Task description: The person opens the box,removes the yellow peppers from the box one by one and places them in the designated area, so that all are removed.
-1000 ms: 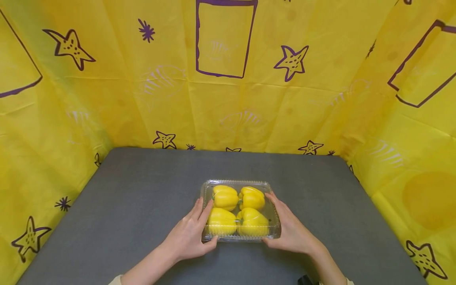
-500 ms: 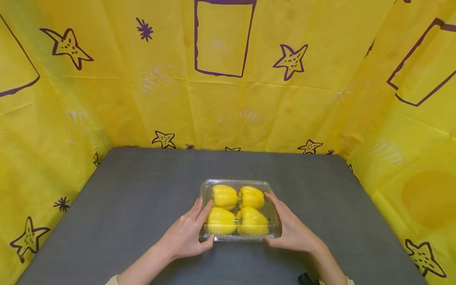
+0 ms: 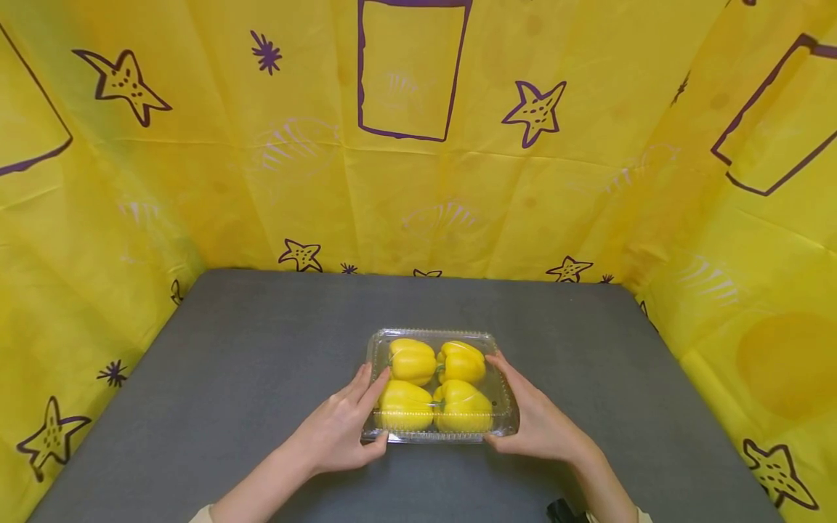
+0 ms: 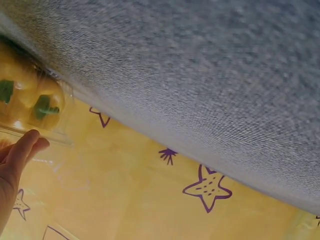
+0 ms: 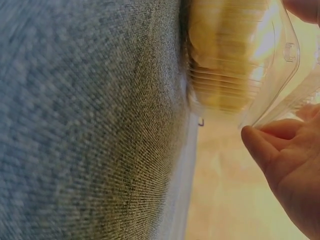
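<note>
A clear plastic clamshell container (image 3: 428,437) with several yellow bell peppers (image 3: 406,405) inside lies on the grey table. Its lid lies over the peppers; whether the edges are fastened I cannot tell. My left hand (image 3: 340,428) holds its left side, fingers along the edge and thumb by the front left corner. From the right, my right hand (image 3: 541,425) grips the side, thumb at the front corner and fingers farther back. The right wrist view has fingertips (image 5: 250,135) pinching the container's rim (image 5: 280,90). Green stems (image 4: 44,107) show through the plastic in the left wrist view.
Yellow cloth walls (image 3: 418,174) with purple starfish drawings enclose the back and both sides of the grey table (image 3: 294,319). A small black object (image 3: 561,511) sits beside the right forearm at the bottom edge.
My left hand has shifted slightly left, its thumb sliding outward along the container's front left corner. The right hand has barely moved, and the peppers stay in place.
</note>
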Tool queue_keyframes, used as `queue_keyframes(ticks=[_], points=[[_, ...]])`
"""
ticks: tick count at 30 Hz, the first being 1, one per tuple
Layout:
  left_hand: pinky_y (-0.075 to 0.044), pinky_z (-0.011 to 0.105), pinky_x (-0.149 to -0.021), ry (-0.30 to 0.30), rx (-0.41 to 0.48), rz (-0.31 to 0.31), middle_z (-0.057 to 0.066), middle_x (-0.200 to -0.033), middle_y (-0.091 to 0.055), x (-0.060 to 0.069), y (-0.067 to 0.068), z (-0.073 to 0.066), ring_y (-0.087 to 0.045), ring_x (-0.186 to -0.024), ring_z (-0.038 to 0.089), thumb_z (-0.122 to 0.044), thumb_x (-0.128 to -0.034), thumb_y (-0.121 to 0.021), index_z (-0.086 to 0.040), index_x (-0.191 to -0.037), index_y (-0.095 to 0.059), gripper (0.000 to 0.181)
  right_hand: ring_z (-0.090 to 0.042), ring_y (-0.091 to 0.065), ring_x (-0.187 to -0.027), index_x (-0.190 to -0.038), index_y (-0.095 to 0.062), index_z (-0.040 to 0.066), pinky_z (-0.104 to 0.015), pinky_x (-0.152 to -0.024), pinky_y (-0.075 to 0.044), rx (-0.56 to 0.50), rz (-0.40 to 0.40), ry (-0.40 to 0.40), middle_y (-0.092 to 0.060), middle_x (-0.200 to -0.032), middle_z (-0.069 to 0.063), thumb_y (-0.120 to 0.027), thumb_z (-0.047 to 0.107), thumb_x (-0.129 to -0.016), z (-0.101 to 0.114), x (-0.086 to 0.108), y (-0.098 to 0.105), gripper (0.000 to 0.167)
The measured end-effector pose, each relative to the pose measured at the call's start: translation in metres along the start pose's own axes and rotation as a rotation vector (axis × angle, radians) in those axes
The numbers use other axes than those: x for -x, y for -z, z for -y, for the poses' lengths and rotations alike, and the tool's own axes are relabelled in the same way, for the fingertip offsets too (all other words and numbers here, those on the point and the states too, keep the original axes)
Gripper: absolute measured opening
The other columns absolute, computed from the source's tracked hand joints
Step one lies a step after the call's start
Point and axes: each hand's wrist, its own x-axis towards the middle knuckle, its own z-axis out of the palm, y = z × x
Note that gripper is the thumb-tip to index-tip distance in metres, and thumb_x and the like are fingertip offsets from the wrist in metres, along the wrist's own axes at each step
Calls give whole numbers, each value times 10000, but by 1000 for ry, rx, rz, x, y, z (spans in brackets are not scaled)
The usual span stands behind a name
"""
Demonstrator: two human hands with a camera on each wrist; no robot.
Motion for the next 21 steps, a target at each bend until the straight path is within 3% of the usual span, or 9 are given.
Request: queue_keyframes(ticks=[21], points=[[-531, 480, -863, -68, -1, 13, 379, -1359, -451, 1, 4, 4, -530, -1210, 437, -302, -758, -736, 32, -1450, -395, 840, -287, -423, -1342, -1512, -277, 199, -543, -970, -439, -84, 50, -45, -246, -1582, -138, -903, 265, -632, -1, -2, 5, 1082]])
